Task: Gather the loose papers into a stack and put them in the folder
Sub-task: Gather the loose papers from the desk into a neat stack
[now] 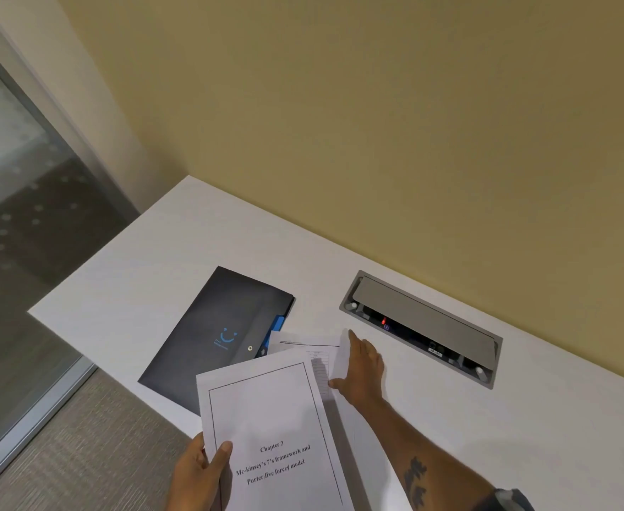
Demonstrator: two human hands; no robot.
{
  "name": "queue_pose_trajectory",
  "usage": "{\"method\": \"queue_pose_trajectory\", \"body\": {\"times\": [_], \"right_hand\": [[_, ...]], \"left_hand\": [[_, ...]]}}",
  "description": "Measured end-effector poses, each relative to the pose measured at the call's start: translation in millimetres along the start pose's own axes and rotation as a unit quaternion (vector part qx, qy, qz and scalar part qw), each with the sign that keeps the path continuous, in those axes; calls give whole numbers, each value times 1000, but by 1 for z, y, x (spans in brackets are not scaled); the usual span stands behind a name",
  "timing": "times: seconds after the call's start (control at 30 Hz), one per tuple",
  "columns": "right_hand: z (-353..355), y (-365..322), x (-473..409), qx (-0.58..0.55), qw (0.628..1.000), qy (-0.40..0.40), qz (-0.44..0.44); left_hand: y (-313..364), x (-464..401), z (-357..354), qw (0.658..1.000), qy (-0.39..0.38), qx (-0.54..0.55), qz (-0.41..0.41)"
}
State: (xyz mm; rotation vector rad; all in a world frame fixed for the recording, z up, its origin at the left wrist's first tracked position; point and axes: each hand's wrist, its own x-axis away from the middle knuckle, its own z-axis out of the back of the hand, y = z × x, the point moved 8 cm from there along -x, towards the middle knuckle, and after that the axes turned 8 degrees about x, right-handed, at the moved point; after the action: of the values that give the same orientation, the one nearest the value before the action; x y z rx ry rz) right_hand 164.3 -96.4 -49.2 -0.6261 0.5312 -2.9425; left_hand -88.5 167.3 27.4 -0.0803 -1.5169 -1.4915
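A dark folder (214, 333) with a blue smile mark and a snap button lies shut on the white table, blue tabs showing at its right edge. My left hand (200, 470) grips the lower left edge of a printed page headed "Chapter 3" (266, 407), held above the table's front edge. Behind it, loose papers (303, 344) lie on the table beside the folder. My right hand (362, 366) rests flat with fingers spread on the right edge of those papers.
The white table (155, 274) stands against a yellow wall. A grey cable box (421, 322) with a raised lid is set into the tabletop at the right. A glass partition and wood-look floor lie to the left.
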Motion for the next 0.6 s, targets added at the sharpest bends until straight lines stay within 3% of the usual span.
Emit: {"method": "queue_pose_trajectory", "body": {"times": [0.3, 0.6], "right_hand": [[-6, -5, 4, -79, 997, -6, -11], [-8, -7, 16, -89, 995, 10, 41]], "left_hand": [[6, -1, -5, 1000, -8, -3, -8], [17, 9, -9, 1000, -11, -2, -28]]}}
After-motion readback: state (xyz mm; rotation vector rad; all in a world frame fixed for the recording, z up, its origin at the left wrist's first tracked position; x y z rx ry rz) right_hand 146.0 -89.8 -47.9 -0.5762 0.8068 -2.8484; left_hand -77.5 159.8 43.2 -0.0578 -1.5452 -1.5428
